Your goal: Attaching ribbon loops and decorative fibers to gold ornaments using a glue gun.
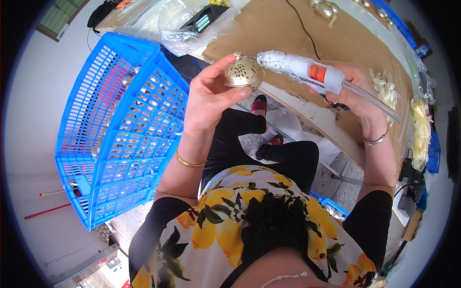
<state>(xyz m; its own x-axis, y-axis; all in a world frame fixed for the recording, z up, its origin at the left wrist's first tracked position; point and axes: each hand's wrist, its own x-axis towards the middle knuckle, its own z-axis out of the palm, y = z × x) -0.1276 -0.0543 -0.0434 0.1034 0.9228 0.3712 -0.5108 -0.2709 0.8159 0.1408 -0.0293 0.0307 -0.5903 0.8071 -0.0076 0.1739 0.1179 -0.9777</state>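
My left hand [205, 98] pinches a shiny pale-gold bauble [244, 73] with small dark cut-out marks, held up in front of me near the table's edge. My right hand [354, 90] is wrapped around a hot glue gun [284, 65] whose body is covered in whitish wrapping, with an orange-red part near the back. A clear glue stick [377, 101] sticks out of its rear. The gun's nozzle points left, at the upper right side of the bauble; whether it touches I cannot tell.
On my left stands a tall blue plastic crate [122, 144] with silvery-gold baubles inside. Brown cardboard covers the table [269, 29], with a black cable [303, 26] across it. A clear bag [175, 29] lies far left, gold ornaments [325, 10] at the back, cream ribbon bunches [421, 134] at right.
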